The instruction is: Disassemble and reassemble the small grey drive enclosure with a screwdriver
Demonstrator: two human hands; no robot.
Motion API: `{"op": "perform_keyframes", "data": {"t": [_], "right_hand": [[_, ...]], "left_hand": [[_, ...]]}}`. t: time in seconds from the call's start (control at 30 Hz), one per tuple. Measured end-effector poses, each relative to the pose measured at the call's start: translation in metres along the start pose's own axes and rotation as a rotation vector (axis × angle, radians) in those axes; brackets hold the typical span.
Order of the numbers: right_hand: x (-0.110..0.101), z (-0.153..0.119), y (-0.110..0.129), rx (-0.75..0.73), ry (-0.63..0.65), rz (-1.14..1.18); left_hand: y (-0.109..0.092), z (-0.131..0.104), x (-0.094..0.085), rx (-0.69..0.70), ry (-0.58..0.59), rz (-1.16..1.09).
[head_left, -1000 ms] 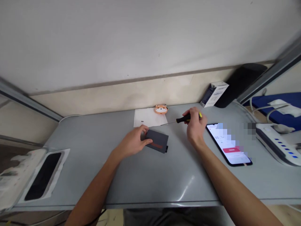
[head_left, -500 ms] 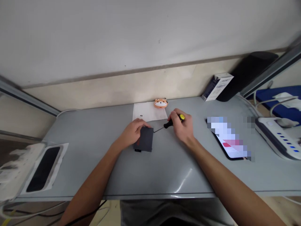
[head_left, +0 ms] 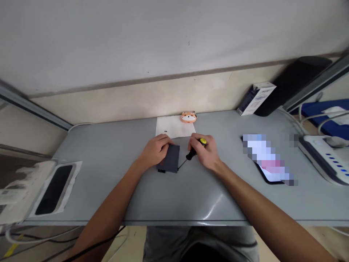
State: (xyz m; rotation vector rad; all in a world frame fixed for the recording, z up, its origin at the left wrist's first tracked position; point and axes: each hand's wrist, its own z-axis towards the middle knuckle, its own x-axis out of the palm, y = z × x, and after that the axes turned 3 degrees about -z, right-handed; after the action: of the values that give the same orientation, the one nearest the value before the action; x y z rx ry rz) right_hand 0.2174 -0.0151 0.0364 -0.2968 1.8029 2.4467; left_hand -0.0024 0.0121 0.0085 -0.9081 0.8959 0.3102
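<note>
At left, a dark phone (head_left: 54, 191) lies on a white sheet (head_left: 71, 178) on the grey worktop (head_left: 100, 153). The left hand (head_left: 155, 151) curls firmly over the left part of a flat dark box (head_left: 172, 160), thumb on top, holding it against the worktop. A screwdriver (head_left: 191, 154) slants down to the box's near right corner; its tip seems to touch, though it is too small to be sure. The right hand (head_left: 205, 150) is closed round the handle. Should the left grip loosen, sideways force could swing the box; a slipping tip could scratch it.
</note>
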Motion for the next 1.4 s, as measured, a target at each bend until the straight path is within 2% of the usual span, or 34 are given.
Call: {"op": "perform_keyframes", "data": {"t": [0.13,0.27,0.4,0.47,0.67,0.8,0.9,1.1,1.27,1.4], "right_hand": [[-0.003,0.001,-0.001,0.019,-0.029,-0.011],[-0.011,0.007,-0.003,0.04,-0.143,0.016],[-0.018,0.015,-0.008,0.071,-0.313,0.114],[-0.019,0.018,-0.011,0.093,-0.366,0.155],[-0.016,0.024,-0.018,0.158,-0.432,0.218],[-0.017,0.029,-0.022,0.261,-0.505,0.278],[-0.02,0.033,-0.025,0.32,-0.539,0.292],[-0.022,0.037,-0.031,0.358,-0.539,0.267],[-0.022,0.037,-0.03,0.34,-0.529,0.263],[-0.024,0.038,-0.031,0.316,-0.533,0.244]], "left_hand": [[-0.003,0.001,-0.001,0.009,-0.019,-0.001],[-0.017,0.001,-0.008,0.052,-0.05,-0.042],[-0.027,0.0,-0.012,0.038,0.13,-0.1],[-0.027,-0.001,-0.009,0.017,0.175,-0.09],[-0.018,0.002,-0.005,0.014,0.103,-0.076],[-0.009,0.005,-0.016,-0.017,0.012,-0.081],[0.009,0.011,-0.026,-0.1,-0.055,0.01],[0.045,0.027,-0.036,-0.159,-0.017,0.378],[0.05,0.035,-0.035,-0.12,-0.011,0.5],[0.05,0.039,-0.038,-0.092,0.076,0.453]]}}
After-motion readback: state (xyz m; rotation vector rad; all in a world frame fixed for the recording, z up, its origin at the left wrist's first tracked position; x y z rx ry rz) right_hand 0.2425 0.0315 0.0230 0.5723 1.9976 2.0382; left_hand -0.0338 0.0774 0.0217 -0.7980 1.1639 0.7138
